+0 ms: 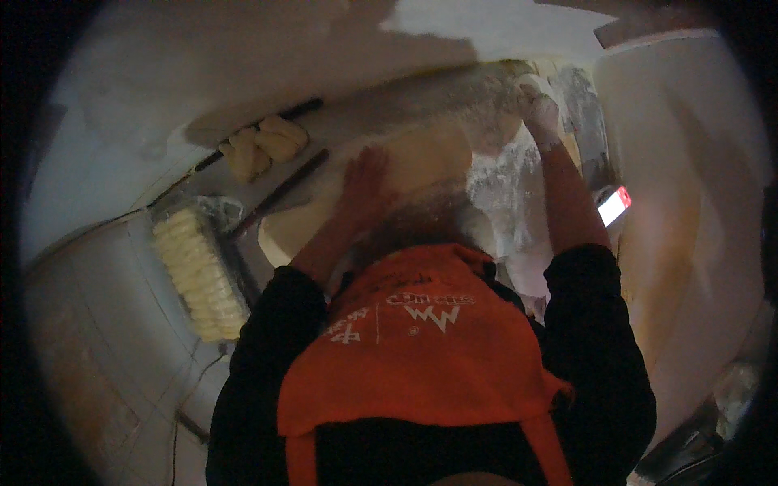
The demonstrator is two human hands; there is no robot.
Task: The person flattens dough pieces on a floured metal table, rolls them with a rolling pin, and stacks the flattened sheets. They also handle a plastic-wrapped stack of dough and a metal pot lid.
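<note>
The left hand lies flat and open, fingers spread, palm pressed down on a wide sheet of pale dough that covers the floured worktop. The right hand, coated white with flour, reaches further out to the far end of the same sheet; its fingers look curled onto the dough's edge, but the blur and the flour make it impossible to tell whether they are closed on it or only resting there. The dough stretches between the two hands and runs back under the left palm toward the person's body, where its rounded near edge shows just to the left of the left forearm. Beyond the left hand's fingertips, further left along the worktop, sits a small heap of yellowish dough pieces, well apart from the hand. A thin dark rod lies slantwise between that heap and the left hand. Lower left of the left forearm stands a tray packed with rows of pale shaped dough rolls. Just right of the right forearm a lit phone lies on the surface. An orange apron over dark sleeves fills the foreground.
</note>
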